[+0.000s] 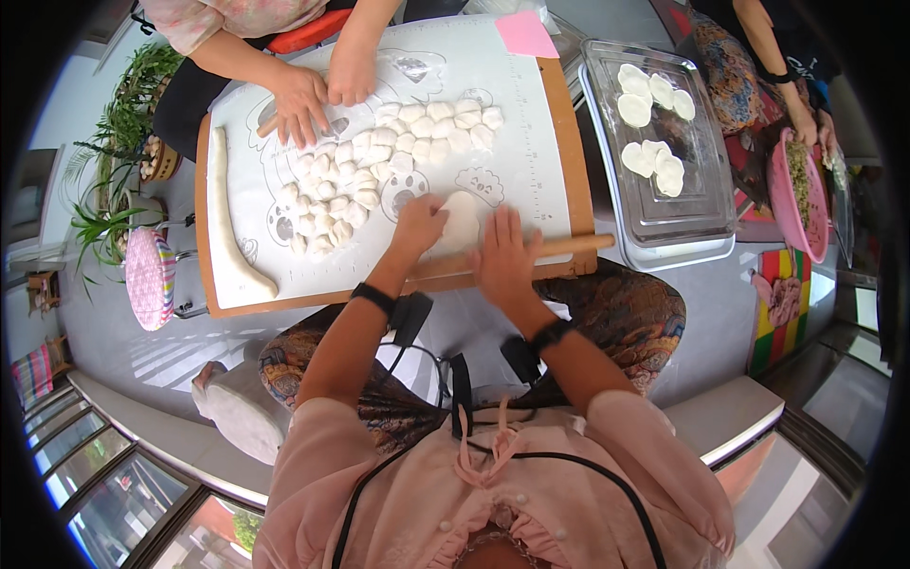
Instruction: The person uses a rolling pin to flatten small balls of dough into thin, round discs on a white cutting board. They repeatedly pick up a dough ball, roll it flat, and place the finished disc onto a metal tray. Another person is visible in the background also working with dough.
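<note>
A flat dough wrapper (461,220) lies on the white printed mat (526,142) between my hands. The fingers of my left hand (421,222) are curled and pinch the wrapper's left edge. My right hand (506,245) lies flat over a wooden rolling pin (576,245), palm down with fingers stretched forward. The pin runs along the board's near edge, and its left part passes below the wrapper. Many small floured dough pieces (362,171) are grouped past my left hand. At the mat's left side lies a long dough rope (231,220).
Across the board, a person's hands (320,92) press on another rolling pin (267,126). To the right, a clear plastic lid (661,220) carries several round wrappers (634,110). Farther right, another person works at a pink bowl (782,206) of filling. A pink stool (149,277) stands left.
</note>
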Action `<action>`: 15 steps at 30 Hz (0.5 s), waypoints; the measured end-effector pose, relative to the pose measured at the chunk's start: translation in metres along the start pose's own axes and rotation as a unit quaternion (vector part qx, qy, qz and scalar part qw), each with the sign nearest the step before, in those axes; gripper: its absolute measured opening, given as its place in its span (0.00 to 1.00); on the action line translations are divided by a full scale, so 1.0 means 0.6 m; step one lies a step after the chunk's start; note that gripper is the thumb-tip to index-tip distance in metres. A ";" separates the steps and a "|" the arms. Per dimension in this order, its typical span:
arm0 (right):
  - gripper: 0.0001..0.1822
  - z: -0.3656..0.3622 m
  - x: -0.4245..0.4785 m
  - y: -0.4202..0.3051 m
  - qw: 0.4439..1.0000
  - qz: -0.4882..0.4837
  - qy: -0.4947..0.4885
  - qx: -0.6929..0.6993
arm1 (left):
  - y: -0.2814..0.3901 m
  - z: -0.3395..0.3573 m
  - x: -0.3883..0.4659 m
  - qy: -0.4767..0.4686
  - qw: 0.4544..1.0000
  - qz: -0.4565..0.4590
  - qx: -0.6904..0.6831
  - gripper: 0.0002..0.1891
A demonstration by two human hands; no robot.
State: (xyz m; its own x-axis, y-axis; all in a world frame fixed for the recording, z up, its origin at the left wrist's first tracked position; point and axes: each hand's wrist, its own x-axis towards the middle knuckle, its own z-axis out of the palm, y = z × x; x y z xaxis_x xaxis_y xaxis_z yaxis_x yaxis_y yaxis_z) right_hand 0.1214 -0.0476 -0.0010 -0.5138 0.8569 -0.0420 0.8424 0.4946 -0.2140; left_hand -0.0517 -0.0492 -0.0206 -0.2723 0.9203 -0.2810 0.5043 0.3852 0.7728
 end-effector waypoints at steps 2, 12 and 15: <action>0.34 -0.032 -0.041 -0.006 0.998 -0.006 -0.058 0.002 | 0.011 -0.010 -0.031 -0.030 0.979 -0.153 -0.134 0.17; 0.35 0.008 0.031 0.000 0.999 0.030 0.006 0.019 | 0.037 -0.004 0.015 -0.033 0.999 -0.032 -0.011 0.13; 0.35 -0.020 -0.041 -0.004 0.999 -0.002 -0.032 0.001 | 0.017 -0.018 -0.027 -0.097 0.981 -0.119 -0.120 0.11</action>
State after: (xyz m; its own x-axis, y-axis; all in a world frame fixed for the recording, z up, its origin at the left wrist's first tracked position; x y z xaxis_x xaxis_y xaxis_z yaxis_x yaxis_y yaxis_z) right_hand 0.1338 -0.0685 0.0121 -0.5263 0.8439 -0.1043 0.8402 0.4972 -0.2164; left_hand -0.0512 -0.0610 -0.0021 -0.1854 0.8109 -0.5550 0.2322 0.5849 0.7771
